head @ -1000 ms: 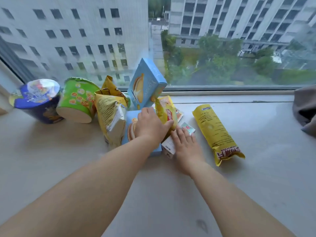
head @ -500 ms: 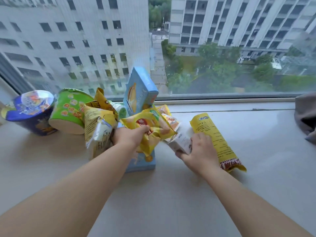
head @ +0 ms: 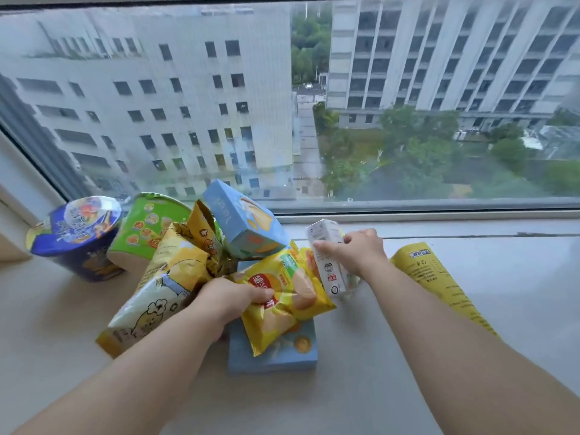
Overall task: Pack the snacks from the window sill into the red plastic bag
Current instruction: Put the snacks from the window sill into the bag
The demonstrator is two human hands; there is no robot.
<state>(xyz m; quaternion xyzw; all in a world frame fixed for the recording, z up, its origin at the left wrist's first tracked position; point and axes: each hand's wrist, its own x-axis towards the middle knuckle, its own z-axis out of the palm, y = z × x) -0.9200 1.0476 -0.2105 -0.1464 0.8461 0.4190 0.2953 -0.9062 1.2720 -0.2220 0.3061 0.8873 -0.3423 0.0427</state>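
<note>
Step in hand was pickup. My left hand (head: pixel 232 298) gripped the chip bag (head: pixel 284 296) by its edge, lifted over the flat blue box (head: pixel 282 356). My right hand (head: pixel 357 252) held the white carton (head: pixel 328 262), raised off the sill (head: pixel 502 309). The red bag was not in view (so the next move called for finding it, then dropping both in). Left on the sill: two cups (head: pixel 78 237), popcorn bags (head: pixel 163 277), a tilted blue box (head: pixel 248 221) and a yellow pack (head: pixel 436 277) under my right forearm. Nothing blocked withdrawal.
</note>
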